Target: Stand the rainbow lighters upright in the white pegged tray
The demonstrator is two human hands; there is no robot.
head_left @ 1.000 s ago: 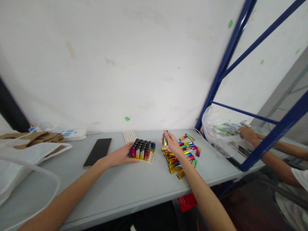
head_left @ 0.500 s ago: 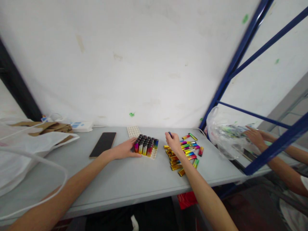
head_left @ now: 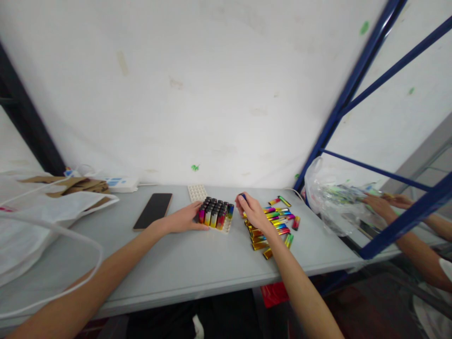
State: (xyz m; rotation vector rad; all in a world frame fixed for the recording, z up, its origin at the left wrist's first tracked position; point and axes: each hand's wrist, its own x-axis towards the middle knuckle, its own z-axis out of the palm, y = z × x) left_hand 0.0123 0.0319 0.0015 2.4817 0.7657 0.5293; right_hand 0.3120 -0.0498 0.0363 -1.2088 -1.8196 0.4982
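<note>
On the grey table (head_left: 183, 268), a pale tray (head_left: 228, 228) holds upright lighters (head_left: 214, 215).

Arms (head_left: 118, 266) outstretched, right hand (head_left: 250, 209) curled

Glossy multicoloured black-topped lighters (head_left: 214, 217) stand upright, packed in an off-white pitted tray (head_left: 228, 230); slim shiny gold-and-rainbow pieces (head_left: 282, 221) lie heaped beyond; the right grip (head_left: 251, 211) mostly hides a dark-tipped piece (head_left: 242, 196).

Bare left hand (head_left: 184, 219) and right hand (head_left: 252, 210); slim, uncovered forearms (head_left: 300, 278), tapering
</note>
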